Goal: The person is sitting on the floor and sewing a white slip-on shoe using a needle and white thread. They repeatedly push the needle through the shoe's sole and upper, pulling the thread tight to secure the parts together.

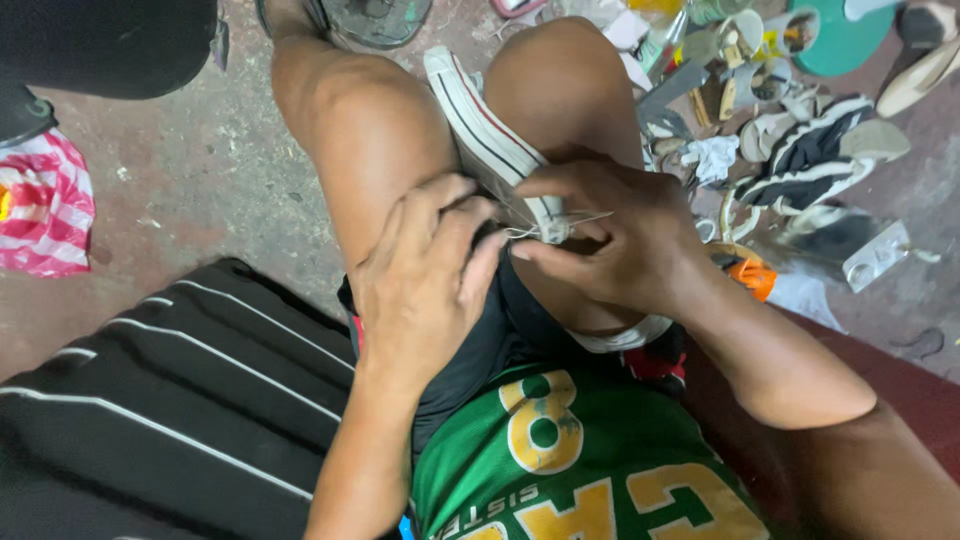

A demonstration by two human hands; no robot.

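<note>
clamped between the bare knees, a white canvas sneaker (490, 140) is held sole-up, its heel end toward the body. the left hand (425, 275) is laid over the near end of the shoe, fingers curled close together and pressed against it. the right hand (610, 240) is closed narrowly, thumb and forefinger pinched on a pale thread (560, 225) that runs across the edge of the sole; whether a needle is held too cannot be told, as it is too fine to see.

as a judgement: the thread could be snapped or pulled out of the rubber edge if it is drawn too hard, and the shoe could be twisted out of the knees' grip by the same pull. a fingertip of the left hand sits just beside the stitching point, so it could be pricked if a needle is pushed through blind.

few containers are in view. a red and white striped bag (45, 205) lies at the far left on the concrete floor (200, 170); its contents are hidden. at the far right a loose heap of sandals and soles (800, 150) is spread on the floor, not held in anything.
</note>
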